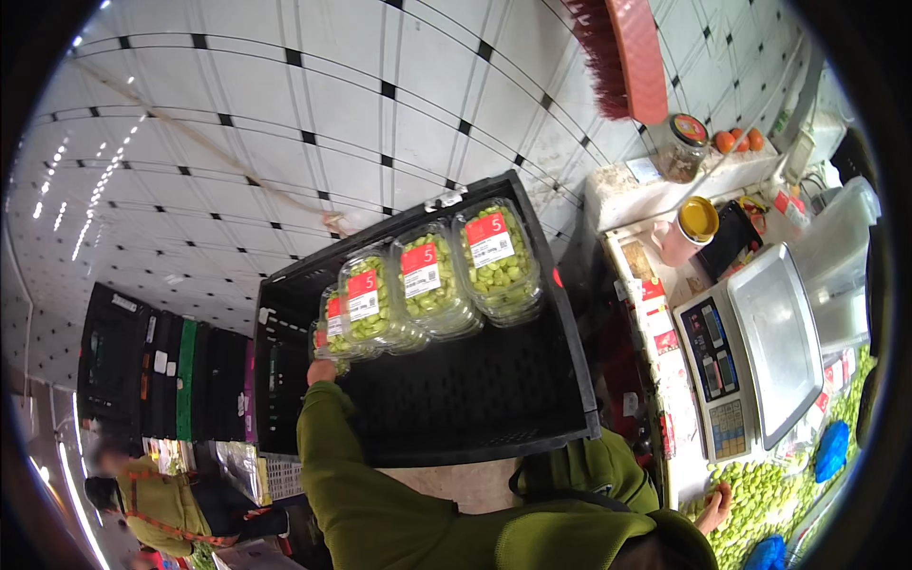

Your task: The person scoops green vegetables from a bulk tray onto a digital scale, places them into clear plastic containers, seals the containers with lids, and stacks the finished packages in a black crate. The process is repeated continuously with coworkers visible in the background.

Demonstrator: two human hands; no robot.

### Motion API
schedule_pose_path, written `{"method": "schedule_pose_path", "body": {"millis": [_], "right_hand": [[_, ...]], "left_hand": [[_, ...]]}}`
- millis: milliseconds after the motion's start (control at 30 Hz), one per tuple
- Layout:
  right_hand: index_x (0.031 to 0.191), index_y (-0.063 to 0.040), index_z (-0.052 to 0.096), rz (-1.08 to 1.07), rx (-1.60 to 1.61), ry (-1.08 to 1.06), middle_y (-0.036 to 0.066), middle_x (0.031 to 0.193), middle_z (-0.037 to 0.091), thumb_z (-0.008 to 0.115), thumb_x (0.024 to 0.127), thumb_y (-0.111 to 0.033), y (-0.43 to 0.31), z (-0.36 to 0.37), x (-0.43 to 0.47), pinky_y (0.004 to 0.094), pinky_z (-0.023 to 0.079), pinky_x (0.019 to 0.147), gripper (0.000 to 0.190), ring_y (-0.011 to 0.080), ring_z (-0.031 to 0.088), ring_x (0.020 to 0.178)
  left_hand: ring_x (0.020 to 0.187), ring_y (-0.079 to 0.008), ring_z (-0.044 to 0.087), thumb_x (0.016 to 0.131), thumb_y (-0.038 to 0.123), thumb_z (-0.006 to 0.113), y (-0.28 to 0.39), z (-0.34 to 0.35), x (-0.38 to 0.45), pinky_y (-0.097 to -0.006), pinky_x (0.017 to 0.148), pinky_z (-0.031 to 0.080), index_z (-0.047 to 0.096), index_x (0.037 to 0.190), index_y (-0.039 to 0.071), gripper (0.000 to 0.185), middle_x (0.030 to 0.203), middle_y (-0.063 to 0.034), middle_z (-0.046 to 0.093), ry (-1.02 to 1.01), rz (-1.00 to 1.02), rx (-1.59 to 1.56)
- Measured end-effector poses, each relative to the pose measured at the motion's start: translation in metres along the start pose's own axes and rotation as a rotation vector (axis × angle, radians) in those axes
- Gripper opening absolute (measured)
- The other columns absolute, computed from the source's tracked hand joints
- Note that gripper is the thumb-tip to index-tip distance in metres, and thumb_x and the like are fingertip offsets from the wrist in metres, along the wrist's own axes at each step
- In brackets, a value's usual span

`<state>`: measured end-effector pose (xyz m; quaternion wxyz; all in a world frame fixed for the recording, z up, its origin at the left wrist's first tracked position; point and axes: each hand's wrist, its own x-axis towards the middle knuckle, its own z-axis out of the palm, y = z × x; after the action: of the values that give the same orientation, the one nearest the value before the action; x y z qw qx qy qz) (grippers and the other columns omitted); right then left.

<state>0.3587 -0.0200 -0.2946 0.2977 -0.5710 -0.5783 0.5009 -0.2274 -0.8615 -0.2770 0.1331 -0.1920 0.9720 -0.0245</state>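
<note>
My left hand (322, 372) reaches into a black plastic crate (456, 406) and touches the near end of the leftmost clear plastic punnet (332, 317) of shelled green beans. Its fingers are mostly hidden, so I cannot tell whether they grip it. Several stacked punnets (422, 274) with red and white labels stand in a row along the crate's far side. At the right, my right hand (714, 507) is at the edge of a heap of loose shelled green beans (766, 491), fingers slightly bent and apart, with nothing visible in them. Its forearm is hidden by green clothing.
A digital weighing scale (719, 377) with a metal pan stands on the right-hand table beside a pink mug (677, 246). Blue coverings, possibly gloves (832, 451), show by the beans. Stacked crates (160, 363) and another person (167, 502) are at the left. A red brush (638, 64) hangs above.
</note>
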Motion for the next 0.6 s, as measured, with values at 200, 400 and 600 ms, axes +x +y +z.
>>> {"method": "schedule_pose_path", "body": {"millis": [200,400,600], "right_hand": [[0.109,-0.003,0.067,-0.111,-0.057,-0.011,0.003,0.101,0.066,0.054,0.092,-0.007,-0.075,0.032,-0.034,0.0227,0.045,0.064,0.021,0.0082,0.053,0.073],[0.105,-0.001,0.067,-0.051,-0.066,-0.036,0.003,0.094,0.065,0.05,0.092,0.0,-0.093,0.043,-0.057,0.0224,0.046,0.061,0.021,0.0076,0.054,0.069],[0.104,0.001,0.065,-0.035,-0.117,-0.002,0.004,0.093,0.065,0.049,0.091,0.001,-0.11,0.037,-0.067,0.0229,0.045,0.061,0.021,0.0082,0.055,0.067]], "left_hand": [[0.064,-0.0337,0.062,0.08,0.024,0.062,0.009,-0.001,-0.015,-0.0466,0.056,0.048,0.068,0.094,0.008,0.023,0.082,-0.016,0.066,-0.084,-0.148,-0.47],[0.059,-0.0207,0.059,0.072,0.013,0.076,-0.005,-0.047,-0.014,-0.0326,0.044,0.045,0.062,0.115,0.004,0.046,0.084,-0.0076,0.064,-0.343,-0.101,-1.062],[0.069,-0.0236,0.065,0.068,0.011,0.081,-0.003,-0.03,-0.036,-0.0377,0.052,0.05,0.062,0.118,0.005,0.054,0.096,-0.0097,0.068,-0.294,0.041,-1.034]]}}
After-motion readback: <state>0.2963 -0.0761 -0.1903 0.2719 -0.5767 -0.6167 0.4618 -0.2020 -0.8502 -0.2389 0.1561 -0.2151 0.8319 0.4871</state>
